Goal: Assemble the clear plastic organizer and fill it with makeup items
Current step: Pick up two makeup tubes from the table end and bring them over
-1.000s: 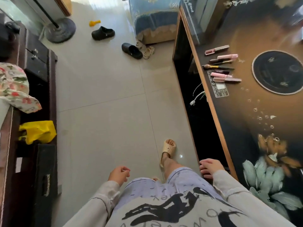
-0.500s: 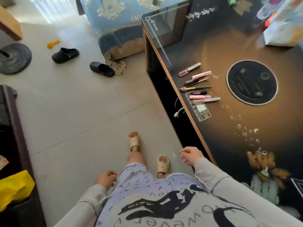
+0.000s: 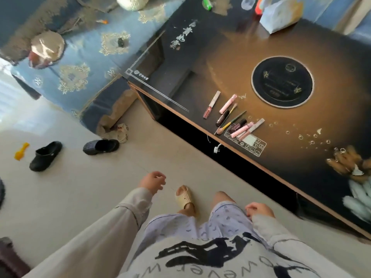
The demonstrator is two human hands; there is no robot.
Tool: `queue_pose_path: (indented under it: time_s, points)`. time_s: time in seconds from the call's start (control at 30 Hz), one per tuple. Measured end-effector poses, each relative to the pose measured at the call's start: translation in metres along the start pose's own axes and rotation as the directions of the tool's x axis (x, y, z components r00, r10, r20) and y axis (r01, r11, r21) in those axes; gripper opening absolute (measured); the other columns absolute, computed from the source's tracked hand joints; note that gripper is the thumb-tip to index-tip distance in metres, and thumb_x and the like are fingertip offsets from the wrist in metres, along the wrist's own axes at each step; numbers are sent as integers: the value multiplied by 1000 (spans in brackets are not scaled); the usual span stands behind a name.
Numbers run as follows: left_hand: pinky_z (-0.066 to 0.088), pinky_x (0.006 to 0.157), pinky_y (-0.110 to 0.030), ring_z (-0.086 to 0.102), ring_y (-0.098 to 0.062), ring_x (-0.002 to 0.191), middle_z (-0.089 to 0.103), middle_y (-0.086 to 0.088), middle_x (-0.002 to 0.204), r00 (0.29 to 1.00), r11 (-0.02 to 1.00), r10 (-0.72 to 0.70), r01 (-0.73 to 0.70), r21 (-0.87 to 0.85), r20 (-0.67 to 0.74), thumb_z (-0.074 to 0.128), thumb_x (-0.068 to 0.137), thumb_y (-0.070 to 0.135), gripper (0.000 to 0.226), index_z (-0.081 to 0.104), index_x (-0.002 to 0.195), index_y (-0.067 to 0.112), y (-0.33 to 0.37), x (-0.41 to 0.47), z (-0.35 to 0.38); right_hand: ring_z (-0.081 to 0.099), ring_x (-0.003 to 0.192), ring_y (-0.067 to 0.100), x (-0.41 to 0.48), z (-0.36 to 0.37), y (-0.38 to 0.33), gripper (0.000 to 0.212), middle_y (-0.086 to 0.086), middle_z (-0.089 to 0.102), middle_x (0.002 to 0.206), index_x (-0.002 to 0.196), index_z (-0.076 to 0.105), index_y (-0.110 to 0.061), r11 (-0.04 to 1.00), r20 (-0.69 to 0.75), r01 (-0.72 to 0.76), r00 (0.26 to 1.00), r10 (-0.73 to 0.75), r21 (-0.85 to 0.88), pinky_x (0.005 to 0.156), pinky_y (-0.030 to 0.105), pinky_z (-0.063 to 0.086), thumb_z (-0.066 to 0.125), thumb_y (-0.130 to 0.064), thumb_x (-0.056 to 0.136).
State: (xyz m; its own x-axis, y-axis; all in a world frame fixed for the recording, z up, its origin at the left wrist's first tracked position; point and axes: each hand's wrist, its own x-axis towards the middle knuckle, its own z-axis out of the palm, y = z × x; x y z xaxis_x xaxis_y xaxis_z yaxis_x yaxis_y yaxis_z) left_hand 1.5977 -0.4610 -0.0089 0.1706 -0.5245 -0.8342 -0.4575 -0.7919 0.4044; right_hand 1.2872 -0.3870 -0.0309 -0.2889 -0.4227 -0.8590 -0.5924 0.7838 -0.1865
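Note:
Several makeup items lie in a loose row on the dark glossy table near its front edge: pink and dark lip-gloss tubes, a clear-capped tube and thin brushes. No clear plastic organizer shows in the head view. My left hand hangs over the tiled floor, fingers loosely curled, holding nothing. My right hand rests by my thigh below the table edge, fingers curled in, with nothing in it. Both hands are well short of the makeup.
A round black inset sits mid-table, a white bag and bottles at its far end. A blue patterned sofa stands at the upper left. Black clogs and a yellow toy lie on the floor. A cable plug dangles under the table edge.
The view has swung right and toward the table, which now fills more of the frame. My left hand has risen and moved forward; my right hand stays by my thigh.

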Motion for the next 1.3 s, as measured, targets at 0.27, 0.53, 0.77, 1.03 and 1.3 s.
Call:
queue_pose_path:
  time_s: [0.27, 0.53, 0.77, 1.03, 1.3]
  points:
    - [33, 34, -11, 52, -2, 34, 51, 0, 63, 991, 972, 54, -81, 220, 123, 40, 89, -4, 31, 50, 67, 16, 46, 32, -2, 58, 84, 23, -20, 22, 14, 18, 14, 67, 92, 93, 69, -1, 946, -41, -179, 979, 197, 269, 76, 26, 42, 52, -5, 88]
    - [29, 27, -4, 46, -13, 50, 50, 0, 63, 986, 910, -13, -56, 411, 165, 40, 90, -2, 17, 52, 85, 9, 47, 45, 6, 54, 69, 24, 15, -2, -20, 34, 13, 61, 72, 57, 59, -18, 873, -79, -163, 972, 223, 459, 73, 31, 45, 51, 1, 84]
    - [40, 72, -27, 51, -23, 77, 57, -12, 74, 994, 890, 3, -51, 453, 106, 44, 86, -3, 20, 55, 75, 10, 85, 70, 15, 44, 36, 14, 49, -46, -45, 37, 7, 50, 54, 53, 54, -14, 864, -94, -115, 978, 184, 491, 29, 9, 31, 47, 4, 85]
    - [46, 90, -34, 58, -36, 110, 62, -21, 119, 983, 845, 160, -183, 502, 90, 48, 89, 6, 29, 57, 116, 3, 164, 101, 43, 42, 45, 18, 83, -79, -93, 35, 6, 49, 55, 55, 52, -15, 813, -72, -103, 982, 175, 574, 36, 16, 34, 47, -2, 88]
    - [42, 98, -43, 49, -35, 116, 47, -20, 128, 946, 810, 325, -276, 518, -3, 55, 88, 17, 45, 40, 129, 6, 242, 152, 70, 60, 98, 27, 137, -102, -148, 40, 14, 59, 119, 122, 51, -10, 709, -84, -75, 979, 187, 701, 84, 39, 55, 62, -10, 84]
